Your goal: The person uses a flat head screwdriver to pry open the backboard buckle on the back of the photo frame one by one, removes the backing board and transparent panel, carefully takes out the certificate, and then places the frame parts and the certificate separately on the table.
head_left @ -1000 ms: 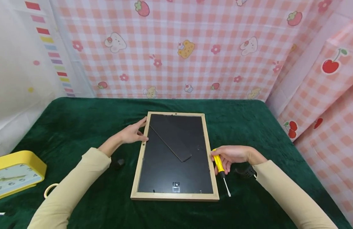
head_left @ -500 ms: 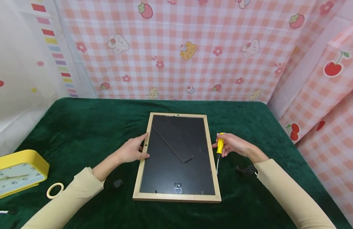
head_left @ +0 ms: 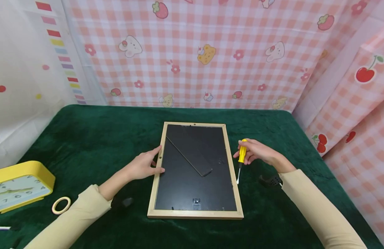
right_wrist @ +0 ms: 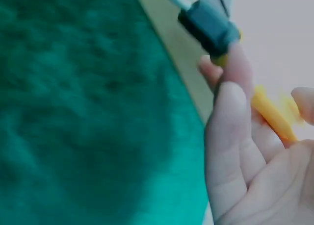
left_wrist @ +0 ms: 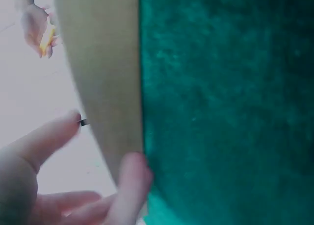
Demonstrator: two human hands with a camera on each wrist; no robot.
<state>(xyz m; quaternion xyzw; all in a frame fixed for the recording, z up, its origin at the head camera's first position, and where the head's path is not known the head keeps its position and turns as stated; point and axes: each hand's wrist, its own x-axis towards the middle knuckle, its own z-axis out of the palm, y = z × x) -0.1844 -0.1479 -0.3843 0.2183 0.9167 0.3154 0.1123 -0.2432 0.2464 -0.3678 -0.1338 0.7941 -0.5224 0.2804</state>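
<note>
A picture frame [head_left: 196, 214] with a pale wooden border lies back side up, its black backing board [head_left: 195, 190] and folded stand leg [head_left: 189, 155] on top. My left hand [head_left: 142, 165] rests against its left border, index finger and thumb spread along the edge; the left wrist view shows a fingertip on the frame's wooden side. My right hand [head_left: 257, 152] holds a screwdriver [head_left: 242, 152] by its yellow handle, to the right of the frame. The screwdriver's metal tip points down beside the right border; whether it touches the wood I cannot tell.
A yellow clock [head_left: 22, 186] stands at the left on the green cloth [head_left: 101, 138], with a cream ring [head_left: 61, 205] near it. A thin white item [head_left: 1, 228] lies at the left edge. A pink checked curtain [head_left: 185, 79] hangs behind.
The right hand has lifted slightly away from the frame and turned the screwdriver so its tip points down by the border. The left hand has slid down along the left border.
</note>
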